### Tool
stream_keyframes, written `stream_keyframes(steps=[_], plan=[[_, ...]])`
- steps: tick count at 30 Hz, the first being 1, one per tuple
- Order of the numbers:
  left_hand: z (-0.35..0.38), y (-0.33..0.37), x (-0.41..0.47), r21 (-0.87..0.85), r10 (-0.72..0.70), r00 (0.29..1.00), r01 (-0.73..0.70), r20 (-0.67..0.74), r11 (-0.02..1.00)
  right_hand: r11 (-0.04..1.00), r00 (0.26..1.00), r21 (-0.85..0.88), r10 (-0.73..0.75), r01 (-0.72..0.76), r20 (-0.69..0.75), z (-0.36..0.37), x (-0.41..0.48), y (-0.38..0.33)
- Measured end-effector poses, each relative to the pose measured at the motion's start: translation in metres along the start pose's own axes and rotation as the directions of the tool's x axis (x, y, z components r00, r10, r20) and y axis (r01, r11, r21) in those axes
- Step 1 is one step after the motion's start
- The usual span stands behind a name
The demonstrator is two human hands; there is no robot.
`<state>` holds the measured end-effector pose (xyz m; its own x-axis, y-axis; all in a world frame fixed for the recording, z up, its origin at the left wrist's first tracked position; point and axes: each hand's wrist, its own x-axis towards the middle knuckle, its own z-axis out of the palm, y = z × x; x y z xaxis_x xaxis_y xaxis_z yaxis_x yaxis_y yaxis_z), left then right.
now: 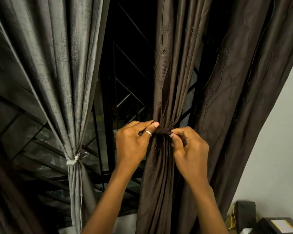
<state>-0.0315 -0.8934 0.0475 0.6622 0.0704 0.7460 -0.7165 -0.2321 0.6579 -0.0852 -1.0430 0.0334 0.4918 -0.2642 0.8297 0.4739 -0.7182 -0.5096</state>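
Note:
A dark brown embroidered curtain (169, 73) hangs in the middle, gathered into a bunch at hand height. A dark brown tie band (161, 130) wraps round the gathered folds. My left hand (134, 144), with a silver ring on the thumb, pinches the band's left end between thumb and forefinger. My right hand (189, 149) pinches the band's right end with curled fingers. Both hands sit tight against the bunch, one on each side.
A grey curtain (61, 73) hangs at left, bound by a pale tie (73, 160). Between them is a dark window with a black metal grille (128, 85). More brown curtain (240, 98) drapes at right beside a white wall (281, 132). Dark boxes (274, 225) sit at bottom right.

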Motion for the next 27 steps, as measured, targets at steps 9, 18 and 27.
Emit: stream_keyframes(steps=[9, 18, 27], plan=[[-0.011, -0.013, 0.005, 0.062, 0.054, 0.999, -0.054, -0.001, 0.997, 0.984, 0.991, 0.115, 0.130, -0.133, 0.033, -0.005, 0.006, 0.014], [-0.011, -0.020, 0.007, 0.046, -0.029, 1.000, 0.029, -0.007, 0.999, 0.953, 0.966, 0.171, 0.234, -0.250, 0.110, 0.003, 0.008, 0.019], [0.002, -0.012, 0.009, 0.071, -0.118, 0.991, 0.113, 0.070, 0.991, 0.945, 0.951, 0.117, 0.293, -0.304, 0.103, 0.006, 0.011, 0.017]])
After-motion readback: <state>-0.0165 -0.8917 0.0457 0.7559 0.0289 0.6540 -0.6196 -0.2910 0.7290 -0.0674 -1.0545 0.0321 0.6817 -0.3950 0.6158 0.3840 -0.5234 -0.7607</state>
